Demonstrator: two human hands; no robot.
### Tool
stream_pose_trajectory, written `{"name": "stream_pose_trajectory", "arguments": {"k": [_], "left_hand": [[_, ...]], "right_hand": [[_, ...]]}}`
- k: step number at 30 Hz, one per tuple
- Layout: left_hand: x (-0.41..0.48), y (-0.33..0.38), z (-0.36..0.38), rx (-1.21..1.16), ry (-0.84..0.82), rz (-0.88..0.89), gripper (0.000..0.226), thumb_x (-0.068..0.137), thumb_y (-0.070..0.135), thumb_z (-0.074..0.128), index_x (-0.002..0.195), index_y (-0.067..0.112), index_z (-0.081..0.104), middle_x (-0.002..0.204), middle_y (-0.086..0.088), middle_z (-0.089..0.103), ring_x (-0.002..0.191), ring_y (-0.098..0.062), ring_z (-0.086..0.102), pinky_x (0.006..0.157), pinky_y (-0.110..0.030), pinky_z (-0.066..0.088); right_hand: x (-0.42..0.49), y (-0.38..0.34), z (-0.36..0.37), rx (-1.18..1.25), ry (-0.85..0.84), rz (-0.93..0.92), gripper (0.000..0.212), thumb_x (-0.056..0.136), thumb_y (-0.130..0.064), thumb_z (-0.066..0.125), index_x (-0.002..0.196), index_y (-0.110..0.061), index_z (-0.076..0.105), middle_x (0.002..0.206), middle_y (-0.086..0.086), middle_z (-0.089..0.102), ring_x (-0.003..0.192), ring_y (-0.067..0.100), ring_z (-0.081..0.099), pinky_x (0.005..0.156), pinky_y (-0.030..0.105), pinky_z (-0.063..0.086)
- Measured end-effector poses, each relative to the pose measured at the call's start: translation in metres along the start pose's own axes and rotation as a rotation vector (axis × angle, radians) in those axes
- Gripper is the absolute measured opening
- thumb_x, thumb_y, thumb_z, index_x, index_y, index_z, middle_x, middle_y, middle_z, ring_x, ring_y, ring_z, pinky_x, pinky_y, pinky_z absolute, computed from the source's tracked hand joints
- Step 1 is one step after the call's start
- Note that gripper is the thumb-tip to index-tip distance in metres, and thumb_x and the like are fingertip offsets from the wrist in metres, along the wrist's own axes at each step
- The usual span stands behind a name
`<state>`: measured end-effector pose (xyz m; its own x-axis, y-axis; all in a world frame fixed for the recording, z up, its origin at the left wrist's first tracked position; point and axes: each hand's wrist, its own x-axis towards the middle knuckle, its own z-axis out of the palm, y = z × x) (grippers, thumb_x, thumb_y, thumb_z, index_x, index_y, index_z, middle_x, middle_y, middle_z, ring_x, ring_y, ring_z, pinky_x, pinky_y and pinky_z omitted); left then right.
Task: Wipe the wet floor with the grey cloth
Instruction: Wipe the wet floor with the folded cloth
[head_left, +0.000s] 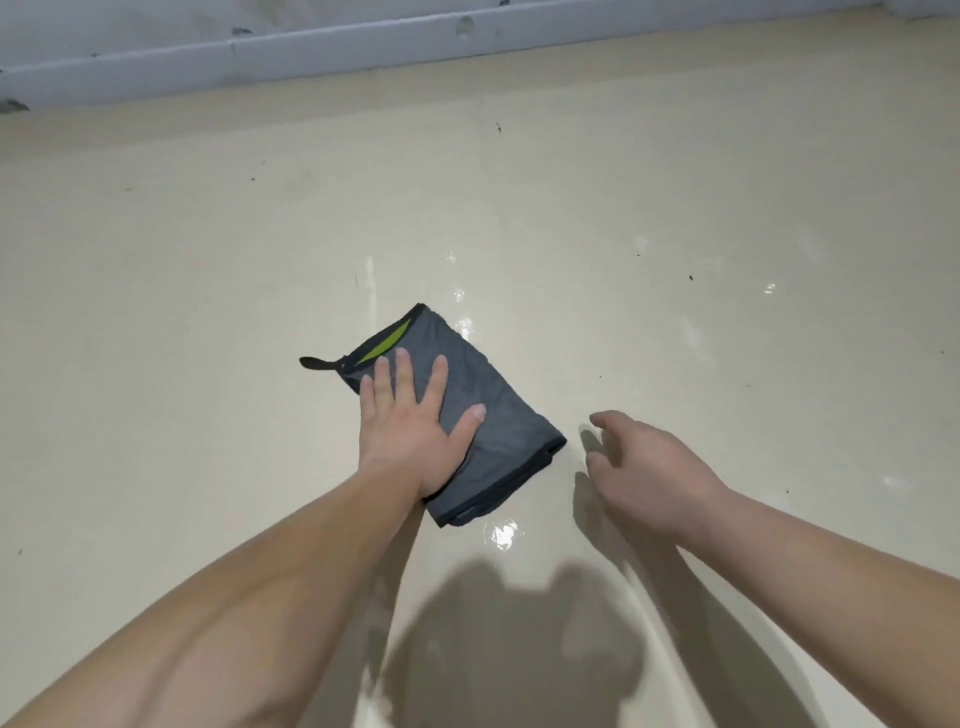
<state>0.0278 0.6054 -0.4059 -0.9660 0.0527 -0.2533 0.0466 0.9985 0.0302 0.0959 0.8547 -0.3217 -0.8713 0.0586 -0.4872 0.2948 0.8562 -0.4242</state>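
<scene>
The left hand (410, 426) lies flat, fingers spread, pressing the folded grey cloth with black edging (483, 415) onto the glossy cream floor (675, 234) among glistening wet patches, likely to spread wiping pressure, while the right hand (644, 467) hovers beside it, loosely open and empty.

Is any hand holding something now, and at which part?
Nothing is gripped. The left hand presses flat on the cloth, at its left half; the right hand is empty.
</scene>
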Motion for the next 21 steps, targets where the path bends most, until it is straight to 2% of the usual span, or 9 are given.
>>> {"name": "stream_pose_trajectory", "arguments": {"k": [2, 5, 9, 11, 13, 16, 19, 21], "left_hand": [[-0.023, 0.001, 0.011, -0.054, 0.029, -0.054, 0.083, 0.093, 0.077, -0.001, 0.162, 0.03, -0.013, 0.169, -0.016, -0.018, 0.154, -0.037, -0.021, 0.124, -0.055, -0.01], [-0.059, 0.018, 0.028, -0.104, 0.061, -0.053, 0.08, 0.097, 0.069, 0.003, 0.163, 0.024, -0.007, 0.169, -0.02, -0.013, 0.154, -0.041, -0.019, 0.124, -0.058, -0.007], [-0.098, 0.051, 0.051, -0.129, 0.144, 0.121, 0.077, 0.1, 0.063, 0.023, 0.162, 0.017, 0.025, 0.168, -0.026, 0.012, 0.155, -0.047, 0.004, 0.123, -0.063, 0.01], [-0.11, 0.08, 0.057, -0.158, 0.152, 0.227, 0.075, 0.099, 0.061, 0.031, 0.159, 0.015, 0.033, 0.166, -0.027, 0.016, 0.154, -0.048, 0.009, 0.122, -0.065, 0.014], [-0.117, 0.11, 0.059, -0.119, 0.132, 0.324, 0.075, 0.1, 0.059, 0.026, 0.161, 0.016, 0.026, 0.167, -0.026, 0.009, 0.155, -0.048, 0.002, 0.122, -0.065, 0.01], [-0.125, 0.166, 0.059, -0.08, 0.09, 0.47, 0.076, 0.097, 0.057, 0.018, 0.163, 0.02, 0.016, 0.169, -0.022, -0.001, 0.155, -0.046, -0.009, 0.124, -0.062, 0.003], [-0.14, 0.229, 0.066, -0.095, 0.024, 0.625, 0.078, 0.097, 0.061, 0.013, 0.164, 0.023, 0.004, 0.169, -0.019, -0.012, 0.153, -0.043, -0.022, 0.124, -0.061, -0.007], [-0.158, 0.26, 0.071, -0.094, -0.015, 0.719, 0.076, 0.1, 0.062, 0.015, 0.164, 0.021, 0.003, 0.169, -0.019, -0.014, 0.152, -0.043, -0.024, 0.123, -0.061, -0.007]], "right_hand": [[0.004, -0.012, 0.009, -0.045, -0.039, -0.006, 0.042, 0.099, -0.034, 0.046, 0.14, -0.029, 0.048, 0.13, -0.006, 0.062, 0.118, 0.023, 0.058, 0.096, 0.038, 0.049], [0.008, -0.021, 0.019, -0.138, -0.047, -0.017, 0.025, 0.093, -0.032, 0.046, 0.112, -0.024, 0.059, 0.107, -0.005, 0.068, 0.102, 0.025, 0.062, 0.086, 0.036, 0.054], [0.0, -0.015, 0.015, -0.099, -0.059, -0.039, 0.027, 0.094, -0.029, 0.044, 0.117, -0.022, 0.056, 0.107, -0.005, 0.067, 0.1, 0.022, 0.062, 0.088, 0.039, 0.054], [-0.017, 0.002, 0.011, -0.071, 0.01, -0.04, 0.029, 0.097, -0.028, 0.043, 0.124, -0.024, 0.053, 0.117, -0.005, 0.063, 0.106, 0.023, 0.061, 0.091, 0.042, 0.053], [-0.037, 0.023, 0.009, -0.114, 0.046, -0.045, 0.032, 0.099, -0.028, 0.041, 0.131, -0.03, 0.05, 0.126, -0.006, 0.057, 0.112, 0.021, 0.058, 0.09, 0.041, 0.052], [-0.073, 0.067, -0.004, -0.163, 0.023, 0.024, 0.038, 0.101, -0.031, 0.041, 0.138, -0.034, 0.047, 0.129, -0.007, 0.053, 0.111, 0.019, 0.059, 0.087, 0.038, 0.053], [-0.115, 0.124, -0.021, -0.183, 0.048, 0.208, 0.035, 0.101, -0.033, 0.041, 0.135, -0.03, 0.051, 0.126, -0.005, 0.054, 0.108, 0.02, 0.06, 0.086, 0.039, 0.053], [-0.146, 0.159, -0.03, -0.187, 0.019, 0.351, 0.034, 0.102, -0.035, 0.04, 0.132, -0.027, 0.053, 0.123, -0.003, 0.055, 0.107, 0.022, 0.062, 0.087, 0.04, 0.053]]}}
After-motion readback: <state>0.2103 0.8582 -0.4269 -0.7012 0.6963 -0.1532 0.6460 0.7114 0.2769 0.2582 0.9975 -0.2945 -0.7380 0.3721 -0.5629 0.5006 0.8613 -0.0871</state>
